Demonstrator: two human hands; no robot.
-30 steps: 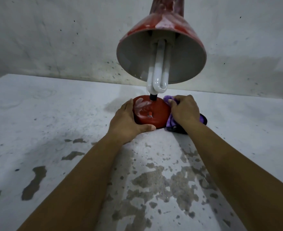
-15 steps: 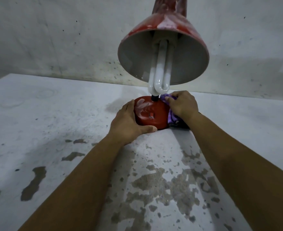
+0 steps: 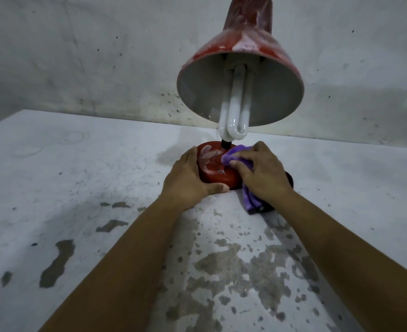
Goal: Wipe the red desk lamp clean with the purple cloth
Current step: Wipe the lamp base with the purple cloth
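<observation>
The red desk lamp stands on a white table, its round base (image 3: pixel 215 174) streaked with pale dust and its shade (image 3: pixel 243 51) tilted toward me with a white bulb (image 3: pixel 235 111) showing inside. My left hand (image 3: pixel 188 178) grips the left side of the base, thumb along its front edge. My right hand (image 3: pixel 262 173) holds the purple cloth (image 3: pixel 233 155) bunched under its fingers and presses it onto the top right of the base. A tail of the cloth (image 3: pixel 251 200) hangs down onto the table below my wrist.
The white table (image 3: pixel 78 188) has worn grey patches where paint has flaked, mostly near me. A stained white wall (image 3: pixel 101 56) rises right behind the lamp. A dark object (image 3: pixel 290 182) peeks out behind my right hand.
My right hand has slid with the cloth from the right side of the base up onto its top. The left hand has kept its grip on the base.
</observation>
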